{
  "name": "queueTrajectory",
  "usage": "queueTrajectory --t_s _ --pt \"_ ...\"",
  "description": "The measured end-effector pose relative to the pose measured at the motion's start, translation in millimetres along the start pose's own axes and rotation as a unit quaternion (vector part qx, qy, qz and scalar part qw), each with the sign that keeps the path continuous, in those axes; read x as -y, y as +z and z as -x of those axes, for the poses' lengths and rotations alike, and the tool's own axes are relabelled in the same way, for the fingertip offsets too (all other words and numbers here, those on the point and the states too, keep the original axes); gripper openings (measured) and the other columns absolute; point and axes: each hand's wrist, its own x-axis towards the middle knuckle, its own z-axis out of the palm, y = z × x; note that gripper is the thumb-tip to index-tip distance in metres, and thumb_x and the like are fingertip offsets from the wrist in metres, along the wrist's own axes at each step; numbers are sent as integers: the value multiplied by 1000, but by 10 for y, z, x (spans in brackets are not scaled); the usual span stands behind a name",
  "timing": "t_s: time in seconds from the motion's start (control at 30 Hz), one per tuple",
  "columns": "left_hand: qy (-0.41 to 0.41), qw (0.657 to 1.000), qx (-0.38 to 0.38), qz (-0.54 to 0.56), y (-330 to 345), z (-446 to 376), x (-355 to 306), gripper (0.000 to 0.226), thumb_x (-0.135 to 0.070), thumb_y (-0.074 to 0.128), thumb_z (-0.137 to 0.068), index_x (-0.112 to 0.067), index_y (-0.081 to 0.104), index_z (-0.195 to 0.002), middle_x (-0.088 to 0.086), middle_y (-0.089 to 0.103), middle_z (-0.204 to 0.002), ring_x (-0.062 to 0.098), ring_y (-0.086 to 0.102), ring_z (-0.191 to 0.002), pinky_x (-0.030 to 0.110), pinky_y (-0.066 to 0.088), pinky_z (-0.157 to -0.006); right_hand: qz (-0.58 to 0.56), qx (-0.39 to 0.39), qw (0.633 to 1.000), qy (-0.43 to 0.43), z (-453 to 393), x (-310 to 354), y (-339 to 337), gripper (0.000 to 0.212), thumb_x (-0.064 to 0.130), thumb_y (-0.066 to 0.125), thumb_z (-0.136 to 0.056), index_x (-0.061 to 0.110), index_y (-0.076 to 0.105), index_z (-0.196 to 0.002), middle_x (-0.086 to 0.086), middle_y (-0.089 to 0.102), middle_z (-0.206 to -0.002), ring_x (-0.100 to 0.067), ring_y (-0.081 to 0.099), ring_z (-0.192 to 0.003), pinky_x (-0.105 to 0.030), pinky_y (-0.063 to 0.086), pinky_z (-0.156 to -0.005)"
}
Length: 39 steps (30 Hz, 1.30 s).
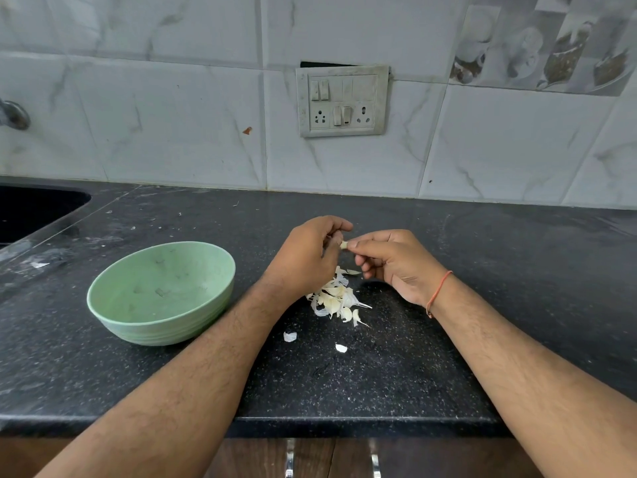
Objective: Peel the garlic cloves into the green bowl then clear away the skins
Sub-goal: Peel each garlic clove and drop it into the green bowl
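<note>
A: Hands?
B: Both up over the counter [396, 357], meeting in the middle. Right hand [396, 262] pinches a small garlic clove [343, 244] between thumb and forefinger, other fingers curled under. Left hand [310, 257] has its fingers curled in at the clove's other end — looks like fingertips touching it, can't tell how firm the hold is.

A: Bowl?
B: Green bowl [162, 319] sits left of the left forearm, upright, close beside it. No cloves visible inside, just marks on the inner wall.

A: Skins?
B: Pile of garlic skins and cloves [336, 300] on the counter right under the hands — can't separate peeled from unpeeled. Two stray skin bits [290, 336] nearer the camera, apart from the pile.

A: Background?
B: Sink [31, 212] far left, switchboard [342, 101] on the tiled wall. Orange thread [439, 291] on the right wrist.
</note>
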Motion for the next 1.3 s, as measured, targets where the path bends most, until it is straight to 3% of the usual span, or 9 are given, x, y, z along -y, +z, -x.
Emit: queueTrajectory --t_s 0.17,0.27,0.33,0.43,0.63,0.87,1.07,1.3 --pt "-19 999 -23 19 -27 -17 28 26 -17 56 -107 -23 68 -130 -17 68 -101 4 68 -87 25 58 -77 -9 55 998 21 12 3 -39 19 6 74 -95 -7 76 -110 -7 66 -74 -13 61 -66 -25 53 -60" --pt "-19 998 -49 23 -44 -10 29 27 -12 66 -101 -24 71 -125 -17 70 -101 1 65 -92 9 50 -79 -25 50 998 1 -1 -3 -43 20 7 72 -97 -4 76 -114 -7 68 -79 -13 62 -71 -24 52 -61" --pt "-17 998 -57 32 -49 -9 27 29 -10 72 -96 -24 73 -122 -17 73 -105 -1 67 -92 6 49 -77 -27 29 999 -33 -17 -17 -56 16 8 71 -98 1 78 -111 -7 71 -84 -14 63 -75 -25 51 -63" --pt "-31 995 -68 60 -54 -2 3 28 -13 76 -93 -25 75 -118 -17 74 -107 -2 70 -89 8 53 -72 -23 -6 997 -72 -43 -44 -68 17 10 72 -99 3 78 -112 -8 74 -91 -15 65 -81 -26 50 -65" --pt "-21 989 -92 110 -47 0 -23 21 -11 78 -93 -19 78 -113 -11 78 -95 0 71 -85 10 52 -80 10 -46 994 -98 -80 -77 -73 15 14 76 -97 9 81 -110 -8 75 -93 -20 65 -86 -30 51 -67" --pt "-18 990 -90 102 -42 -11 4 20 -15 79 -94 -21 79 -113 -12 78 -94 0 71 -87 10 53 -81 35 -47 993 -103 -85 -82 -59 12 12 75 -97 11 83 -106 -4 74 -86 -13 66 -79 -29 53 -68" --pt "-58 986 -59 142 -4 -33 48 23 -15 75 -97 -22 75 -120 -9 75 -97 9 72 -84 35 66 -76 15 -43 995 -94 -84 -95 -52 10 12 76 -96 12 84 -101 -5 72 -82 -13 64 -76 -28 53 -66" --pt "-68 984 -38 162 39 -16 8 29 -9 64 -103 -16 69 -130 -2 68 -98 2 66 -76 32 67 -70 -34 -21 998 -48 -84 -97 -8 9 11 74 -97 7 82 -100 -6 69 -78 -15 61 -70 -27 52 -63"
